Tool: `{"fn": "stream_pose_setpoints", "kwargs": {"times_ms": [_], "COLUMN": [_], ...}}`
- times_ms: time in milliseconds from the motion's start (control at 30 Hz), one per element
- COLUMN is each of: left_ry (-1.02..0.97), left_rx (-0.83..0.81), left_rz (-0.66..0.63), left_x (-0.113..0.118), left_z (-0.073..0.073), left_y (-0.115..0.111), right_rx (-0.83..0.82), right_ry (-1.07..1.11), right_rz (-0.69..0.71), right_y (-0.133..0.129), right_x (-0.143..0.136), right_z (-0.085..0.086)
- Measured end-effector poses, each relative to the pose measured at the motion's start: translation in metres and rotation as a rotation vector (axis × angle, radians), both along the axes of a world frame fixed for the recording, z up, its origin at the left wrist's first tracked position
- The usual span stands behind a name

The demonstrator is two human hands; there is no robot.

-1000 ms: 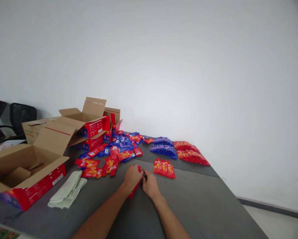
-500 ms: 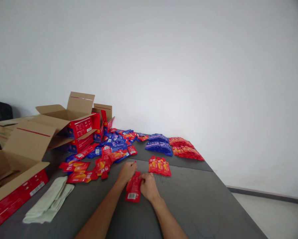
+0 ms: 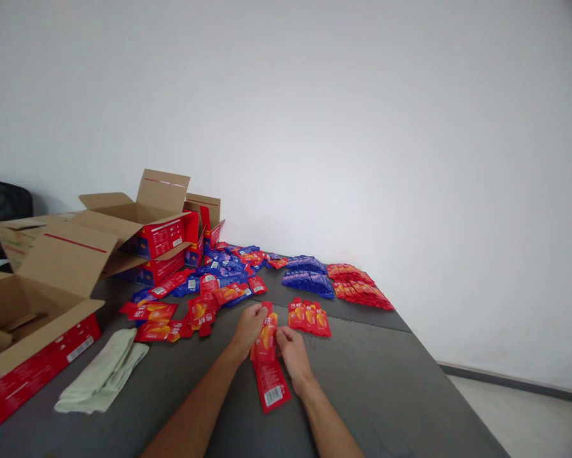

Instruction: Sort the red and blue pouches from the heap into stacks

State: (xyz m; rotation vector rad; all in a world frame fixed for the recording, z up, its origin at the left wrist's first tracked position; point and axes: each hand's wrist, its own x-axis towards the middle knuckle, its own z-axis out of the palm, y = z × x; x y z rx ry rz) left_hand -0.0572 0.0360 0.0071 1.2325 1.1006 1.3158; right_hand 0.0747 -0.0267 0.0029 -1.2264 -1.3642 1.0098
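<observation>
My left hand [image 3: 249, 327] grips a red packet [image 3: 266, 337] with an orange fruit picture, its front facing up. Under it and nearer to me lies another red packet [image 3: 271, 388], barcode side up. My right hand [image 3: 290, 350] has its fingers closed at the right edge of the upper packet. Just beyond my right hand, a short row of red packets [image 3: 309, 317] lies face up on the dark table [image 3: 362, 388]. Left of my hands are loose red packets [image 3: 201, 313] and a pile of blue packets [image 3: 223, 267].
Open cardboard boxes [image 3: 37, 337] with red sides stand at the left, more of them [image 3: 166, 236] behind. A folded pale cloth [image 3: 102, 375] lies near the front box. Overlapping blue packets [image 3: 307, 281] and red packets [image 3: 362, 292] lie in rows by the wall.
A red packet now shows its fruit side up between my hands, over the barcode-side packet, which sits lower and more to the right. The view has shifted slightly.
</observation>
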Motion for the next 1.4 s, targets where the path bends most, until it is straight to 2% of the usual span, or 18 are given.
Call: {"fn": "stream_pose_setpoints", "kwargs": {"times_ms": [200, 367, 567, 733, 867, 1067, 1200, 1300, 1400], "left_ry": [-0.094, -0.023, -0.229, -0.225, -0.260, -0.326, -0.364, -0.324, -0.160], "left_rx": [-0.035, -0.016, -0.105, -0.105, -0.086, -0.125, -0.137, -0.212, -0.330], "left_rz": [-0.088, -0.060, -0.157, -0.073, -0.058, 0.033, 0.052, -0.042, -0.288], "left_x": [0.002, 0.003, 0.010, 0.015, 0.016, 0.007, 0.004, 0.003, 0.000], "left_z": [0.002, 0.005, 0.013, 0.011, 0.014, 0.017, 0.014, 0.014, 0.015], "left_y": [-0.003, -0.005, -0.014, -0.015, -0.017, -0.013, -0.009, -0.013, -0.020], "right_rx": [0.003, 0.054, 0.030, -0.020, -0.020, -0.081, -0.077, -0.062, -0.029], "right_ry": [-0.017, 0.032, 0.176, 0.200, 0.190, 0.041, 0.042, 0.102, 0.171], "right_rz": [-0.056, -0.038, 0.010, -0.006, -0.006, 0.162, 0.166, 0.088, -0.022], "right_y": [0.004, 0.000, -0.001, 0.002, 0.001, -0.006, -0.003, 0.001, 0.004], "right_x": [0.002, 0.000, 0.000, 0.000, -0.001, 0.004, 0.004, 0.005, 0.010], "right_z": [-0.006, 0.006, 0.010, 0.006, 0.008, 0.008, 0.003, 0.001, 0.002]}}
